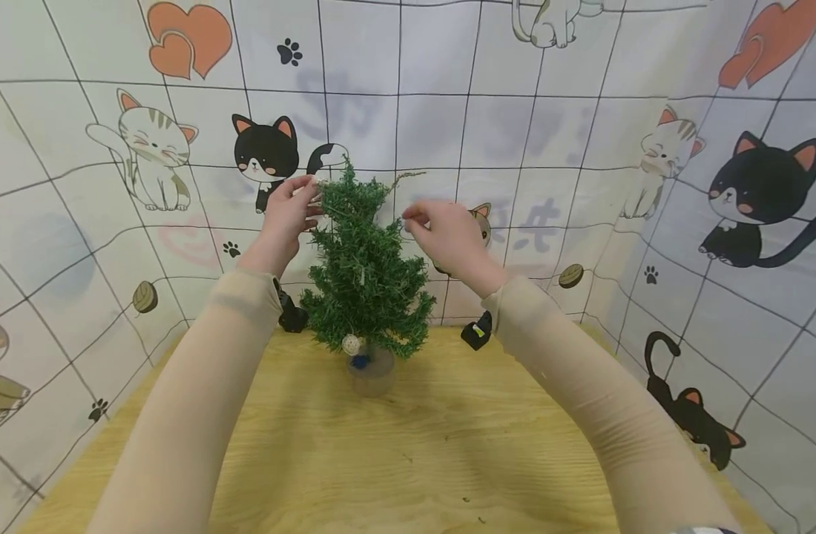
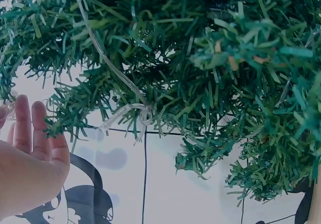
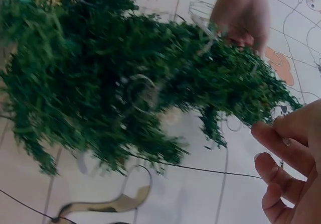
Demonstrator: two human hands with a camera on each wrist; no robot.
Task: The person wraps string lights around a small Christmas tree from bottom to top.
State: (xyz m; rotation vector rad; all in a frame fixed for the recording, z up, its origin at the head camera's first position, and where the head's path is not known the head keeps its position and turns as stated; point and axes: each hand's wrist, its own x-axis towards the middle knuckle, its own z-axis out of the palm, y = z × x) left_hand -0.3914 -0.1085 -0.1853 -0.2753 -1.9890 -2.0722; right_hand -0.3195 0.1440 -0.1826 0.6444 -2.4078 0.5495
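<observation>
A small artificial Christmas tree (image 1: 364, 274) stands on a round base (image 1: 373, 374). My left hand (image 1: 289, 219) is at its upper left side, fingertips beside the branches. Something pale shows at those fingertips, but whether they pinch it is unclear. In the left wrist view, a clear cord (image 2: 113, 68) with a knot hangs across the branches. My right hand (image 1: 448, 233) is raised at the tree's right side, thumb and index finger pinching a thin clear cord with a small bead (image 3: 287, 141). Low on the tree hang a pale woven ball (image 1: 351, 344) and a dark blue ornament (image 1: 359, 361).
The tree stands near the back of a wooden table (image 1: 408, 460). Two black objects, one on the left (image 1: 292, 315) and one on the right (image 1: 477, 334), lie behind the forearms. A cat-print cloth (image 1: 435, 59) hangs behind and around the table.
</observation>
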